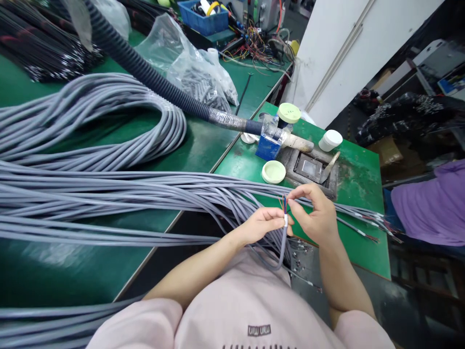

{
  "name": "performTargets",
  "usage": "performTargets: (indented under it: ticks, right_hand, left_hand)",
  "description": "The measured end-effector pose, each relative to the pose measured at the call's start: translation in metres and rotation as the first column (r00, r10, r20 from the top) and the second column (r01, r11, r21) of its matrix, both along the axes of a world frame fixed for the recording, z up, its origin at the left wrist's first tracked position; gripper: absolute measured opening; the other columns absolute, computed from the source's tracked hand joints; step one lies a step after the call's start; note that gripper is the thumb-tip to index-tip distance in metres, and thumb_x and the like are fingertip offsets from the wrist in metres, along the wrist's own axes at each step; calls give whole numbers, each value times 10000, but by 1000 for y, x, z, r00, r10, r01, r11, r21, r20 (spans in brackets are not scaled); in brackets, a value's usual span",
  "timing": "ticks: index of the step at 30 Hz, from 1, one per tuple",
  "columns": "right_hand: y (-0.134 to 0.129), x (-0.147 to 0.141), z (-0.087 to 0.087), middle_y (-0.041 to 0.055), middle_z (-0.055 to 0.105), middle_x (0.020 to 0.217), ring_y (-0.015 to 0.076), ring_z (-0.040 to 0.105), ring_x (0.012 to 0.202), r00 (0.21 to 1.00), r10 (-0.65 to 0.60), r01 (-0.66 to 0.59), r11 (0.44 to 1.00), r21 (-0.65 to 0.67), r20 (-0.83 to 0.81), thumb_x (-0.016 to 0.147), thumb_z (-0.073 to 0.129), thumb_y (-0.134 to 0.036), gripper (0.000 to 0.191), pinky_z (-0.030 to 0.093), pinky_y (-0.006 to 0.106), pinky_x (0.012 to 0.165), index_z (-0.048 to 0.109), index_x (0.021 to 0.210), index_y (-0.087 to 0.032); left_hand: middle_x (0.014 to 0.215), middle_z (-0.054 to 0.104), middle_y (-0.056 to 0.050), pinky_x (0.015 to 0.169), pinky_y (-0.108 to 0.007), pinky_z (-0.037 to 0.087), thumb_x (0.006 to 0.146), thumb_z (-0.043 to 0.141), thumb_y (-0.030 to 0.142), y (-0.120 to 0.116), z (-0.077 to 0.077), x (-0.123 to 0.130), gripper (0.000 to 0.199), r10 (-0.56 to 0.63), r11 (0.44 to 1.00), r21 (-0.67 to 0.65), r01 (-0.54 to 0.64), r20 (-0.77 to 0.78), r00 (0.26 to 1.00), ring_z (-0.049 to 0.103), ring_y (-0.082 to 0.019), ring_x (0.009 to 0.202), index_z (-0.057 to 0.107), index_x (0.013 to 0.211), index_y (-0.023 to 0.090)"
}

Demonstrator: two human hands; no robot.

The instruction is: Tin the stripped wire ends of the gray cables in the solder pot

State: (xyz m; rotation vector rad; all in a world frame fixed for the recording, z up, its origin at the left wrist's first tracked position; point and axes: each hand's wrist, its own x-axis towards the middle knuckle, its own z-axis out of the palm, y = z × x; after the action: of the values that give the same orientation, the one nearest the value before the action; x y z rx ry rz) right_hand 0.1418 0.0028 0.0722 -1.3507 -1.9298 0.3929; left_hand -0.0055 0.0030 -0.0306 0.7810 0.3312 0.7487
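Observation:
In front of my chest, my left hand (264, 224) pinches a grey cable (283, 245) just at its white-banded end. Thin coloured wires (284, 203), some orange, blue and red, fan upward out of that end. My right hand (315, 213) has its thumb and forefinger pressed together at the tip of a reddish wire on the right of the fan. Below my hands the cable bends back toward my body. Many more grey cables (145, 189) run along the bench beside and behind my left hand, their stripped ends (381, 223) lying to the right.
Beyond my hands sits a solder pot (308, 167) with a scraper (330, 167) resting on it. A ribbed hose (174, 94) reaches over it. Around it are an open pale tub (273, 172), a white jar (330, 140) and a blue box (268, 147). At right is a person's purple sleeve (430, 203).

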Motion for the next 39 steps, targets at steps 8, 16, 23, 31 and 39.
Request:
performTargets:
  ticks: [8,16,23,31,39]
  right_hand:
    - [-1,0,0,-3,653,842,180,635,811,999,15,-16,1000,3,37,820,593,-136,112,479,334,770,578,881,-229]
    - [3,-2,-3,-13,629,783,165,616,753,998,-55,55,998,-24,-11,800,589,-126,101,484,310,724,572,827,-222]
    - [-2,12,-12,36,700,980,220,640,948,998,55,-57,985,160,14,831,594,-111,230,518,411,861,633,1008,-253]
    - [-14,20,-43,55,628,1302,278,541,1225,919,220,-326,890,320,326,831,636,-165,369,480,531,991,663,1155,-340]
    - [27,41,-19,70,748,995,268,664,997,1000,-4,12,927,375,-22,904,587,-235,245,536,489,885,689,1124,-272]
  left_hand:
    - [756,718,-76,757,-269,491,744,771,459,1,8,-1,361,6,1000,-17,-6,-26,1000,647,-148,694,701,792,109]
    - [751,712,-67,766,-268,490,769,760,435,-1,3,0,341,15,1000,-19,-14,17,1000,648,-142,699,714,875,114]
    - [706,689,-63,698,-240,479,722,804,402,4,8,-3,352,112,967,-240,-86,98,989,629,-131,654,715,890,106]
    - [733,648,-28,550,-199,443,755,766,398,14,24,5,310,151,944,-313,-103,133,979,554,-80,569,686,827,108]
    - [914,743,-86,864,-312,478,862,657,353,20,48,-45,250,551,783,501,-369,-284,785,665,-200,886,728,1005,161]
